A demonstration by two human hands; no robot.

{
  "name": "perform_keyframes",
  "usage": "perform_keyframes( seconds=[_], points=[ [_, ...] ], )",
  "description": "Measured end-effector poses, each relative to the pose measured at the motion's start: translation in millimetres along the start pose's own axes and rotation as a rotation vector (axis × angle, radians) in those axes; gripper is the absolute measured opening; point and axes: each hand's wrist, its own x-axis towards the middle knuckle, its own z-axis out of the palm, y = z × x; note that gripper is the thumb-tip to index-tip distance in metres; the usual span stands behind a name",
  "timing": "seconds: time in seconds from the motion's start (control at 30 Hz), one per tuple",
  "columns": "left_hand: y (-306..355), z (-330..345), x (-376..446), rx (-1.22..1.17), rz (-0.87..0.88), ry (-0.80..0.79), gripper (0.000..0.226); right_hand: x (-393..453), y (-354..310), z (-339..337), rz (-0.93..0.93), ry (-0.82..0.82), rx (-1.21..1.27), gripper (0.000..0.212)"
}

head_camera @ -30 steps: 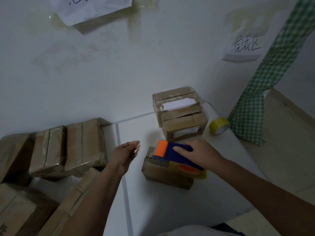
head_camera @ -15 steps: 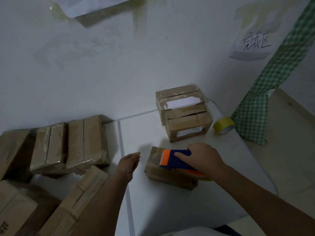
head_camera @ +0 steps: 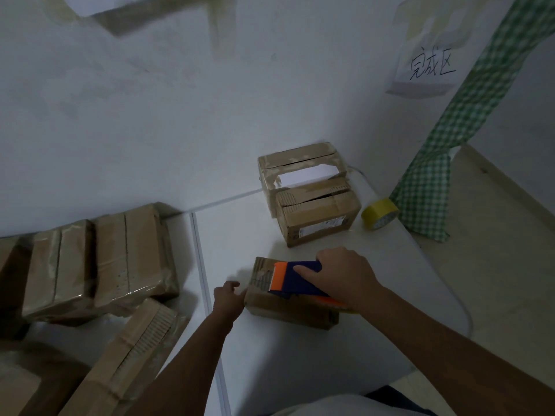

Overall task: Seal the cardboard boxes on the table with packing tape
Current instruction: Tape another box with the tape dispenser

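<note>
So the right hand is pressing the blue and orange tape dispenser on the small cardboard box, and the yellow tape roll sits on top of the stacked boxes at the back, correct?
Not quite. The right hand does hold the blue and orange tape dispenser on the small cardboard box, but the yellow tape roll lies on the white table, right of the stacked boxes, not on them. The head view shows this.

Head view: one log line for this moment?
right hand: holds dispenser on box | left hand: touches box end | phase: taping
</note>
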Motion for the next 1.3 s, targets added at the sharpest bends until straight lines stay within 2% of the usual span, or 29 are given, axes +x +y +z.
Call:
perform_keyframes(
  seconds=[0.03,0.07,0.13,0.2,0.3,0.37,0.43,0.53,0.6,0.7,0.87,1.07,1.2,1.3],
  points=[
    [1,-1,-2,0.077,0.044,0.078,0.034,0,-1,0,0.000,-0.005,-0.011,0.055],
    [2,-2,-6,0.060,0.089,0.148,0.029,0,-1,0,-0.001,-0.006,-0.019,0.055],
    [8,-1,-17,-0.108,0.157,0.170,0.033,0,-1,2,0.002,0.003,-0.019,0.055],
    [14,0,-30,-0.167,0.190,0.081,0.043,1,0,2,0.003,0.014,-0.023,0.057],
    [16,0,-40,0.037,0.219,-0.062,0.065,3,2,1,0.003,-0.001,-0.020,0.059],
    [21,-7,-40,0.099,0.249,-0.153,0.066,6,3,0,-0.003,-0.012,-0.019,0.057],
    [30,-23,-34,0.259,0.419,-0.226,0.073,9,5,-1,-0.014,-0.024,-0.025,0.057],
    [44,-45,-18,0.667,0.758,-0.357,0.100,13,8,-1,-0.023,-0.063,-0.023,0.058],
    [51,-47,-10,0.962,0.850,-0.403,0.113,15,9,-1,-0.022,-0.093,-0.004,0.057],
    [59,-28,-2,1.139,0.885,-0.410,0.117,17,7,0,-0.025,-0.097,-0.015,0.057],
    [58,-19,4,1.022,0.960,-0.409,0.104,16,15,-1,-0.047,-0.148,-0.026,0.058],
    [51,-18,9,1.068,0.925,-0.417,0.108,5,50,-15,-0.096,-0.209,0.014,0.060],
    [52,-17,13,1.064,0.886,-0.431,0.108,-7,103,-27,-0.036,-0.315,0.025,0.064],
    [55,-17,15,1.071,0.874,-0.447,0.109,-11,113,-17,-0.040,-0.331,0.014,0.061]
  ],
)
